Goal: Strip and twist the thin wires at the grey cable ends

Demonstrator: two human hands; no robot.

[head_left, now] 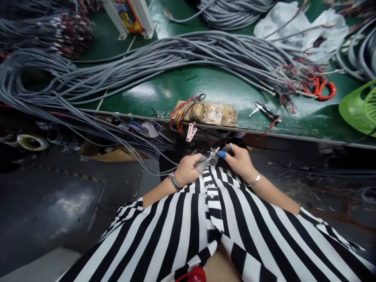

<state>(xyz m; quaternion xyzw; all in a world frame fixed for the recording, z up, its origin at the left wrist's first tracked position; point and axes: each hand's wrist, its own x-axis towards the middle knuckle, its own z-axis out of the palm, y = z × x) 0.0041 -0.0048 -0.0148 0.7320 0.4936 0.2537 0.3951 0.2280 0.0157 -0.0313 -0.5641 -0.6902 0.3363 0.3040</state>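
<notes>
My left hand (188, 169) is closed around the end of a grey cable (169, 171), which runs back to the left. Pale, thin wire ends (215, 150) stick out between my two hands, just in front of the striped shirt. My right hand (241, 161) pinches these wire ends between thumb and fingers, and blue tape (222, 154) wraps its thumb. Grey coverings sit on some fingertips of both hands. Exactly how the strands lie between the fingers is too small to tell.
A long bundle of grey cables (176, 53) lies across the green table (217, 84). By its edge are a wooden block (219, 113) with a soldered-looking lump, a pink clothespin (191, 132), small cutters (266, 111), orange-handled scissors (326, 90) and a green plastic basket (357, 107).
</notes>
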